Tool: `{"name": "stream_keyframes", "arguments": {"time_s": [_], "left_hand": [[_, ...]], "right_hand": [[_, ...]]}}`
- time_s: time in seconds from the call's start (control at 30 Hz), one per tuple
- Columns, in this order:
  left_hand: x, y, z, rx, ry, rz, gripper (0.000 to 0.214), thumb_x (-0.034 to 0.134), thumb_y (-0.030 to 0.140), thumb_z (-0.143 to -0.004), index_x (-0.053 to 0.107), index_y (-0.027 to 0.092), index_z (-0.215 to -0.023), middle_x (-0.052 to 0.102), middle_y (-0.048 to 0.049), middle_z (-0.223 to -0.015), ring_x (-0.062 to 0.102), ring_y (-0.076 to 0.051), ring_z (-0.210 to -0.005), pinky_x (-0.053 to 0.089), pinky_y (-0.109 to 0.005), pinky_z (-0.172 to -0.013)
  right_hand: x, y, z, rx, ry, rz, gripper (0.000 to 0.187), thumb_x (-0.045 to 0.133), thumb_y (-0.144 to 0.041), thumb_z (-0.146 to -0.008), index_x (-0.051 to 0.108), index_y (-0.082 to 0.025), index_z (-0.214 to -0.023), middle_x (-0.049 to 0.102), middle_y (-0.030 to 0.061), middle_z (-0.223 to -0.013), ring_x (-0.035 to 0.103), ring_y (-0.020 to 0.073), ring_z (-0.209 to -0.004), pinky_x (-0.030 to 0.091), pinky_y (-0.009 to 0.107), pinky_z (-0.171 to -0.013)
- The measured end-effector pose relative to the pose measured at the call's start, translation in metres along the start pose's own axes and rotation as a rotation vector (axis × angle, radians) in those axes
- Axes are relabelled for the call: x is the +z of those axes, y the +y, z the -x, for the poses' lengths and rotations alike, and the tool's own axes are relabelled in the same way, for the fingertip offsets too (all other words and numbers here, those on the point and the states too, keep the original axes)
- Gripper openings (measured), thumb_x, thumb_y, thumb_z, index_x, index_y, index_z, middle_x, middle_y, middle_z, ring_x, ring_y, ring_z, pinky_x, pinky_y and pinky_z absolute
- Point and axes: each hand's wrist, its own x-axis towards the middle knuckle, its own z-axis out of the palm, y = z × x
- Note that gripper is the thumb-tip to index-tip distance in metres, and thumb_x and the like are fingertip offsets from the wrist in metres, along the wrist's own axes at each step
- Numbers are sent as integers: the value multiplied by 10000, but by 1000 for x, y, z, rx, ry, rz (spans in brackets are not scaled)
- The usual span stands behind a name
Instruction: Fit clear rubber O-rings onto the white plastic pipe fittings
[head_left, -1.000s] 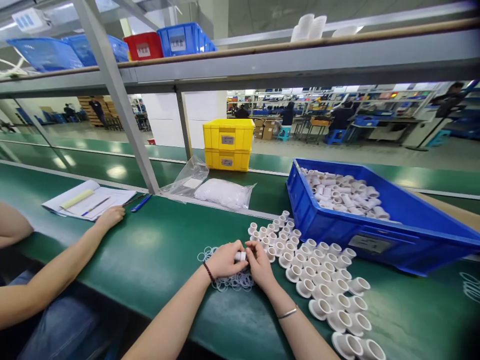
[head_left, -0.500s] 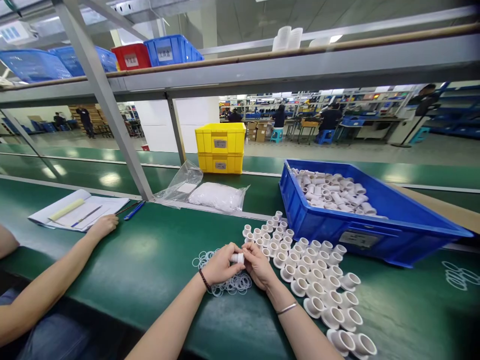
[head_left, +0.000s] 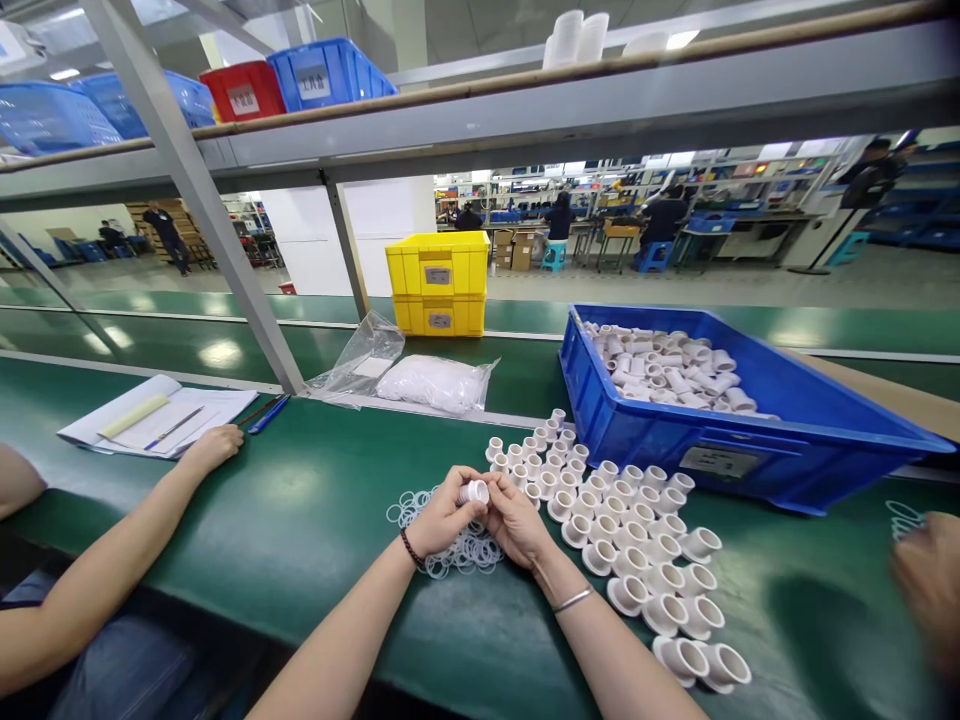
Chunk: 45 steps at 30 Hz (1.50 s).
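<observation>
Between the fingers of my left hand [head_left: 442, 515] is a small white flanged sleeve [head_left: 474, 492], held tilted with its round opening facing me. My right hand [head_left: 516, 515] has its fingers closed at the right edge of the same sleeve; whether a ring is also pinched there is hidden. Thin, translucent rings [head_left: 469, 552] lie in a loose pile beneath and around my left hand. To the right of my hands, rows of similar white sleeves [head_left: 634, 555] stand on the green table [head_left: 315, 560], mostly flange down.
A blue bin [head_left: 750, 465] holds many white sleeves. Bagged white material [head_left: 435, 383] lies near stacked yellow crates [head_left: 436, 285]. At left, a co-worker's hand [head_left: 214, 447] rests by papers [head_left: 161, 415] and pens. Another person's blurred hand [head_left: 930, 580] is at the right edge, near more rings [head_left: 904, 520].
The sleeve has turned in my fingers so its opening now faces me more. Another person's hand has come in at the right edge over the rings there. The view has shifted slightly.
</observation>
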Motion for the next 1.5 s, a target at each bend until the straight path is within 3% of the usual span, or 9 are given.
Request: {"name": "stream_keyframes", "arguments": {"time_s": [0.3, 0.5, 0.77, 0.9, 1.07, 1.2, 1.37, 1.5], "left_hand": [[6, -5, -3, -84, 0, 298, 321, 477, 401, -911, 394, 164, -1112, 481, -39, -940, 515, -124, -799, 435, -268, -757], [5, -13, -5, -163, 48, 400, 330, 490, 428, -903, 385, 185, -1101, 458, -26, -959, 475, -85, -708, 417, -231, -655], [9, -10, -8, -308, 108, 662, 384, 535, 490, -856, 398, 188, -1051, 476, 4, -856, 431, -70, -623, 360, -201, -560], [9, -4, -11, -345, 114, 748, 367, 512, 479, -861, 399, 174, -1033, 476, 10, -781, 451, -81, -619, 360, -210, -568], [4, -9, -12, -300, 191, 499, 317, 518, 395, -863, 421, 175, -1070, 484, -10, -897, 458, -82, -678, 362, -207, -589], [0, -14, -11, -178, 227, 177, 313, 554, 272, -833, 453, 171, -1111, 508, -51, -1065, 507, -133, -926, 409, -249, -814], [-1, -13, -11, -167, 217, 15, 304, 587, 205, -789, 494, 167, -1076, 548, -60, -1055, 545, -155, -924, 436, -273, -814], [0, -12, -11, -151, 227, -29, 311, 603, 170, -768, 507, 170, -1063, 567, -60, -1050, 560, -160, -937, 447, -276, -810]], "right_hand": [[-1, 0, -1, 7, -1, -88, 271, 747, -368, -731, 637, -198, -911, 554, -18, -726, 497, 71, -633, 481, 243, -698], [3, 5, 0, -23, -8, -43, 333, 767, -307, -714, 628, -235, -1008, 582, -17, -781, 537, 84, -670, 484, 259, -695], [5, 7, 0, -47, 7, 53, 383, 744, -345, -733, 601, -241, -1072, 563, -33, -703, 555, 97, -653, 462, 247, -665], [4, 8, -1, -20, 36, 45, 366, 712, -402, -754, 606, -229, -1059, 593, -10, -768, 556, 105, -675, 460, 257, -674], [0, 7, -3, -13, 142, 11, 362, 742, -429, -706, 623, -213, -972, 525, -38, -682, 512, 81, -602, 451, 246, -651], [-3, 6, -5, -37, 222, 6, 359, 753, -432, -682, 620, -222, -941, 500, -45, -678, 482, 72, -600, 463, 252, -675], [-5, 7, -7, -120, 330, 109, 359, 769, -400, -657, 623, -243, -945, 545, -11, -916, 510, 95, -767, 455, 223, -675], [-6, 9, -7, -127, 316, 173, 345, 759, -413, -667, 622, -229, -925, 563, 6, -975, 516, 123, -843, 452, 228, -686]]}}
